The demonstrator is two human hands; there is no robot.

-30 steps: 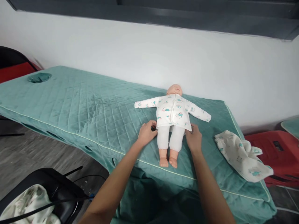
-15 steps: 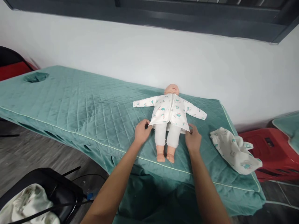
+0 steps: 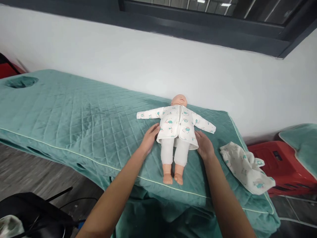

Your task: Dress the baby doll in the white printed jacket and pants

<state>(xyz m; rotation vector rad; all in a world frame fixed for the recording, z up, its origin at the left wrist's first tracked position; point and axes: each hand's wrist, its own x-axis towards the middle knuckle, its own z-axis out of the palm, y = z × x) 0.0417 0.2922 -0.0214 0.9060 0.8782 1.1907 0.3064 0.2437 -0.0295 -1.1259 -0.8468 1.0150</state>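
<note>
A baby doll (image 3: 178, 100) lies on its back near the right end of a teal quilted bed (image 3: 81, 115), with its head towards the wall. It wears a white printed jacket (image 3: 177, 125) and white leggings, and its feet are bare. My left hand (image 3: 150, 138) rests against the jacket's lower left hem with the fingers stretched out. On the other side my right hand (image 3: 204, 144) lies flat at the lower right hem, fingers extended. Neither hand holds anything.
A crumpled white printed garment (image 3: 247, 167) lies on the bed's right corner. Red stools (image 3: 284, 165) stand beyond the bed at the right. A black chair (image 3: 37, 215) with cloth on it is at the lower left. The bed has a face hole (image 3: 21, 81) at the far left.
Both hands let go of their pinch on the jacket hem and now lie flat beside the doll's waist. The camera has tilted, so the scene sits a little further left.
</note>
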